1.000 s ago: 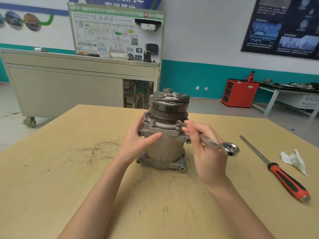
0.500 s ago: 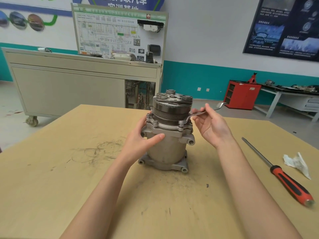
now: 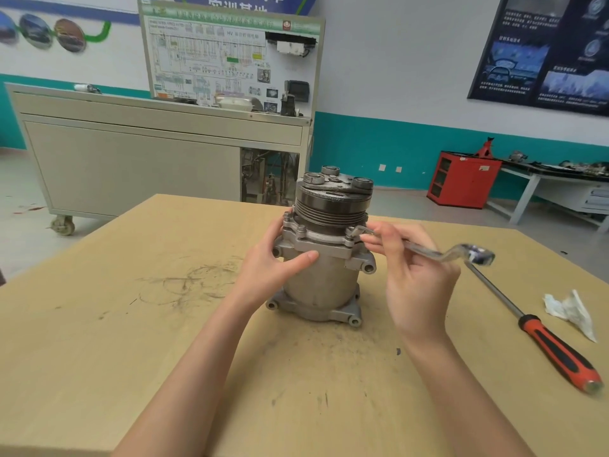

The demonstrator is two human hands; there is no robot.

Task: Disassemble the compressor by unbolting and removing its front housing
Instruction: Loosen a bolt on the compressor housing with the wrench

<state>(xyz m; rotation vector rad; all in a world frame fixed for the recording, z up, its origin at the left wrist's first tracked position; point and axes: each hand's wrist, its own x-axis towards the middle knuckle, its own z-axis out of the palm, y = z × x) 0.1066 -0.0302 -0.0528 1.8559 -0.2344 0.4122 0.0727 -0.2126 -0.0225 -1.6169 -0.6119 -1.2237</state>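
A grey metal compressor [image 3: 324,278] stands upright in the middle of the wooden table [image 3: 99,341], its dark grooved pulley [image 3: 333,206] on top. The front housing flange [image 3: 316,240] with its bolts sits just under the pulley. My left hand [image 3: 273,262] grips the compressor's left side, thumb across the front. My right hand [image 3: 415,268] holds a silver offset ring wrench [image 3: 451,252]; its near end sits on a bolt [image 3: 352,233] at the flange's right corner, and its free ring end points right.
A long screwdriver [image 3: 540,328] with a red-and-black handle lies on the table to the right, beside a crumpled white rag [image 3: 570,311]. Behind the table stand a beige wheeled training bench [image 3: 131,153], a red cabinet [image 3: 461,179] and a white workbench [image 3: 560,189].
My right hand has swung the wrench handle from the far right side back round toward me and to the right, still on the flange bolt. My left hand has stayed on the compressor.
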